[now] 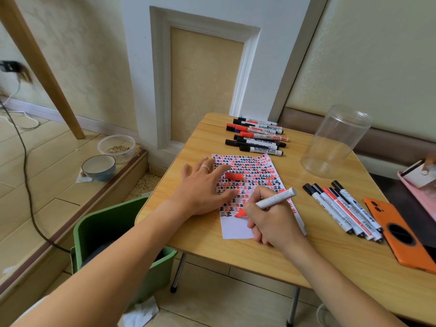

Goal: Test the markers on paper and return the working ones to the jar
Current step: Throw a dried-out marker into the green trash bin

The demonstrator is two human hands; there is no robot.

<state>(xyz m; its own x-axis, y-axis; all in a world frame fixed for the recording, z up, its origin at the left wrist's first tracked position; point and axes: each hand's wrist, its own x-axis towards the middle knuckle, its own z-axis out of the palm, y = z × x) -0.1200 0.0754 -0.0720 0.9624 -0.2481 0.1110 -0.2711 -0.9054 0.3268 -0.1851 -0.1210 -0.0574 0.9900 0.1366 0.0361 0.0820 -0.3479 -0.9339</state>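
From the head camera, the right hand (271,223) grips a red marker (271,200), its tip on the paper (238,228) at the table's (236,251) centre. The left hand (203,190) lies flat with straight fingers, pressing the paper's 9 o'clock edge. A red cap (234,177) rests on the paper. The jar (335,142) lies tipped at 2 o'clock. Marker piles sit at 12 (257,138) and 3 o'clock (342,208).

Wooden folding table (236,251), bearing marked paper (238,228), two marker groups (257,138) (342,208), clear jar (335,142), orange phone (401,234).
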